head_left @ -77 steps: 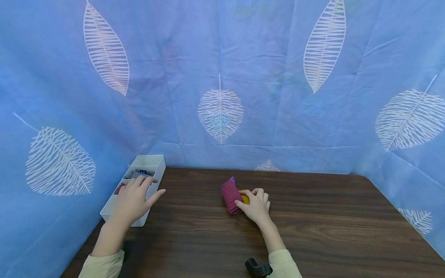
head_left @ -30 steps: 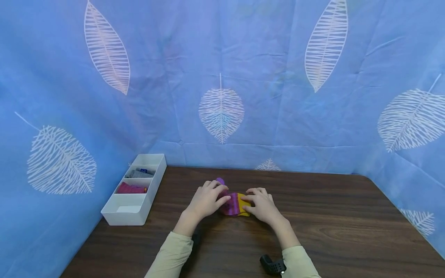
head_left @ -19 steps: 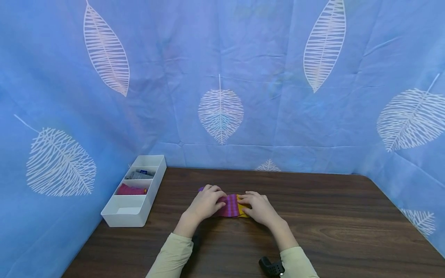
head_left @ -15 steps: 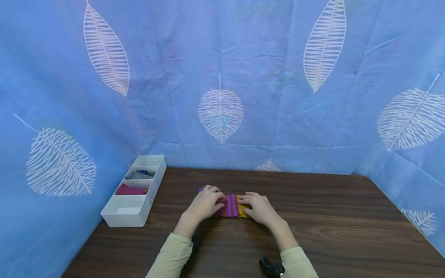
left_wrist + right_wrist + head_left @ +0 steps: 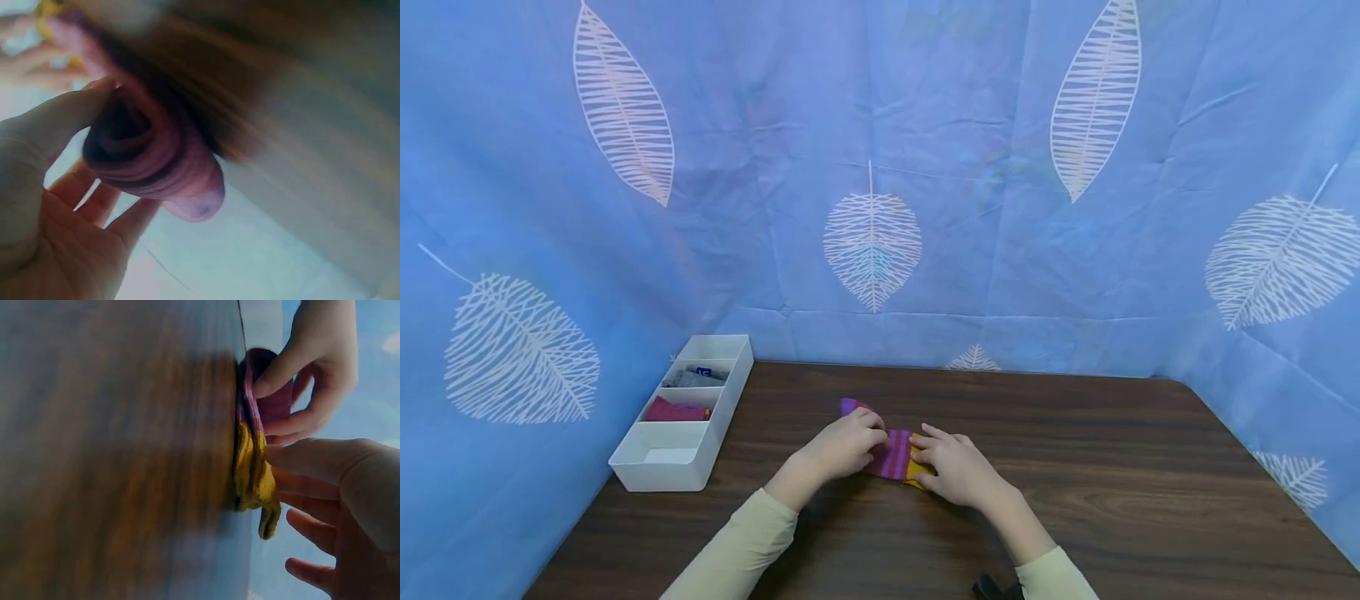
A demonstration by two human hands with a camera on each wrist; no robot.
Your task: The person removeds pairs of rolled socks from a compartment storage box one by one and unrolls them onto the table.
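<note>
Magenta-and-purple striped socks [image 5: 891, 454] with a yellow end lie on the dark wooden table, partly rolled. My left hand [image 5: 842, 444] curls round the rolled purple part; in the left wrist view, thumb and fingers hold the roll [image 5: 165, 153], whose hollow end faces the camera. A purple tip [image 5: 850, 406] sticks out beyond that hand. My right hand [image 5: 958, 468] rests on the yellow end, fingers spread and fairly straight. In the right wrist view, its thumb and fingers touch the yellow end [image 5: 256, 465], where two layers show.
On the left stands a white divided box [image 5: 662, 479]. Its middle compartment holds a rolled magenta sock bundle [image 5: 675, 410], the one behind a grey bundle [image 5: 695, 379] with a blue mark. A blue leaf-print curtain [image 5: 955, 250] hangs round the table [image 5: 1112, 467].
My left hand has come from over the box to the socks. They were folded up under my right hand, then unfolded with the yellow end to the right. Lately both hands have shifted slightly.
</note>
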